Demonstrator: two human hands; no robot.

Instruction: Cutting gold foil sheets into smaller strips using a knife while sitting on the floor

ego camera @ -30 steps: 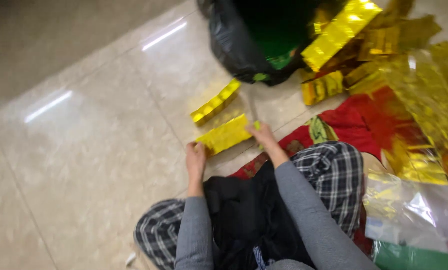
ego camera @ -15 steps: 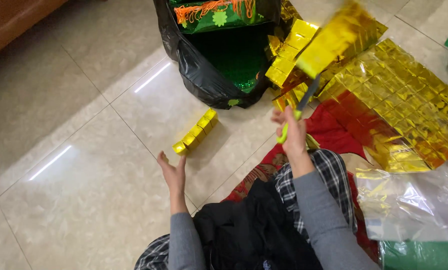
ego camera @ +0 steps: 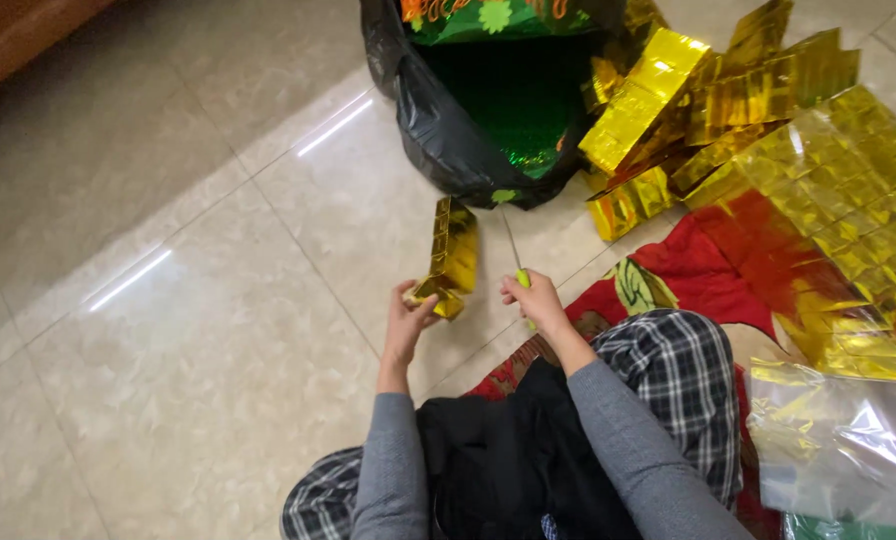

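**Bright light overhead, glare on tile and foil**

Two white streaks glare on the floor (ego camera: 168, 330) left of me. Gold foil (ego camera: 828, 190) flashes hard at the right. Bag (ego camera: 488, 130) interior dark. My hands look slightly soft; shadows faint.

This looks like a room in a home, with the person sitting on the floor. The glossy beige floor tiles (ego camera: 168, 330) with thin grout lines fill nine o'clock, and a strip of brown wooden furniture (ego camera: 18, 40) edges in at eleven o'clock. A red patterned cloth (ego camera: 728, 270) is spread under the checked-trousered legs at four o'clock, with shiny gold foil sheets (ego camera: 828, 180) heaped at two o'clock beside a black plastic bag (ego camera: 448, 140) at twelve o'clock
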